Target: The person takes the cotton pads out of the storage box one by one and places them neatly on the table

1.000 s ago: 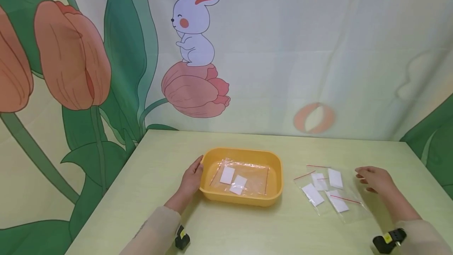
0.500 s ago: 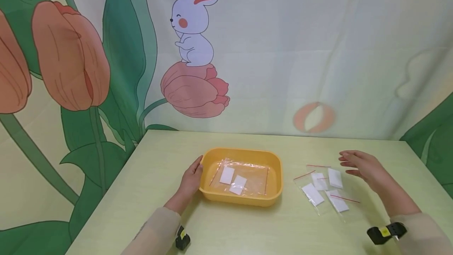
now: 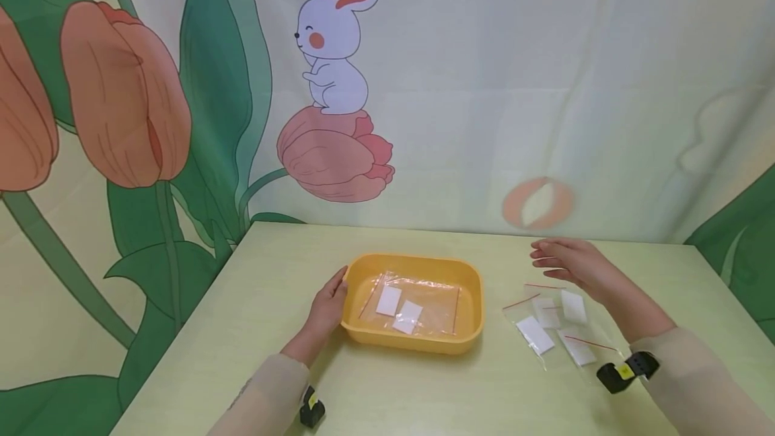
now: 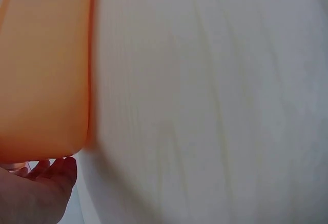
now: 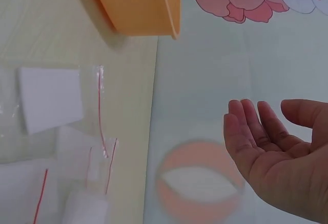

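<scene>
My left hand (image 3: 327, 305) holds the left end of a yellow plastic tray (image 3: 418, 347), fingers against its outer wall. In the left wrist view the fingertips (image 4: 64, 167) meet the tray's side wall (image 4: 46, 80). Inside the tray lie clear zip bags (image 3: 432, 295) with white cards (image 3: 389, 300). My right hand (image 3: 572, 262) hovers with loosely bent fingers and nothing in them, just beyond several zip bags on the table. These have red seal strips and white cards (image 3: 535, 335) inside. From the right wrist, the hand (image 5: 277, 157) shows its palm, thumb apart from the fingers.
The pale yellow table (image 3: 387, 395) ends at the back against a printed curtain (image 3: 448, 120) with a rabbit and tulips. A black wrist camera (image 3: 626, 372) sits on the right sleeve, close over the nearest loose bags. Another wrist camera (image 3: 311, 409) is on the left.
My right hand has moved left and toward the back of the table, from the right side of the loose bags to beyond them. The left hand, tray and bags stay put.
</scene>
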